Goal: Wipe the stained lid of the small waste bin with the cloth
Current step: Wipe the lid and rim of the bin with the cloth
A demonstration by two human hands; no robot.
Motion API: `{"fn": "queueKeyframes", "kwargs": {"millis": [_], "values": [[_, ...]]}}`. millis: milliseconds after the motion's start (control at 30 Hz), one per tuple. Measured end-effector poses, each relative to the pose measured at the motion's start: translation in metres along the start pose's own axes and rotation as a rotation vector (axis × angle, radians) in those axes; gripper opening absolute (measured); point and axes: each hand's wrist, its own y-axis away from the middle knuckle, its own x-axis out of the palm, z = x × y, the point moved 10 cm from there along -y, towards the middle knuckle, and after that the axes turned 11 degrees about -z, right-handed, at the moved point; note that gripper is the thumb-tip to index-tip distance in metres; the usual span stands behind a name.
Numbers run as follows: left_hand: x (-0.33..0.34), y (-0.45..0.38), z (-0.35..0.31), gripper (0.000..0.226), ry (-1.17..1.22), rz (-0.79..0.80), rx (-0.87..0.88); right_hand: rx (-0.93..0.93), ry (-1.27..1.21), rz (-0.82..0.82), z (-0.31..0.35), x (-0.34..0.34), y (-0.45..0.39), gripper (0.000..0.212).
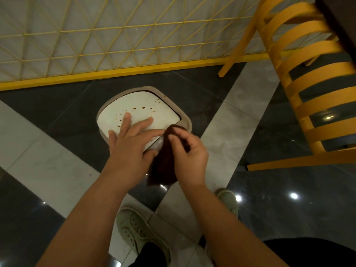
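Waste bin lid (148,110), white and set in a beige rim, sits on the floor (221,120) in front of a yellow lattice barrier (115,45). We note brown stains (143,107) spattered across the far half of the lid. The left hand (131,139) lies flat on the near part of the lid, fingers spread, thumb against the near edge. The right hand (189,153) pinches a dark brown cloth (163,164) between thumb and fingertips at the lid's near right corner; the cloth hangs down over the bin's edge between the two hands. We record a yellow slatted chair (308,79) to the right, well apart from the bin, and two pale sneakers (134,230) on the tiles below.
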Motion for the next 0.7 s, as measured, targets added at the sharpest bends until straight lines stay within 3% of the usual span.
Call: {"fn": "queueKeyframes", "kwargs": {"millis": [100,200,367,533,700], "values": [[0.000,0.000,0.000,0.050,0.032,0.010,0.002,0.222,0.042,-0.060,-0.026,-0.009,-0.043,0.022],[0.000,-0.002,-0.001,0.050,0.042,0.002,-0.003,0.300,0.071,-0.082,-0.038,-0.013,-0.056,0.021],[0.001,-0.002,-0.001,0.050,0.016,0.003,-0.022,0.301,-0.037,-0.091,-0.044,-0.007,-0.003,0.020],[0.002,-0.004,0.001,0.051,0.010,-0.009,-0.021,-0.061,0.075,-0.033,0.001,-0.003,-0.007,0.022],[0.002,-0.005,0.000,0.050,0.006,-0.010,-0.019,0.127,0.207,-0.089,-0.034,-0.007,-0.059,0.024]]}}
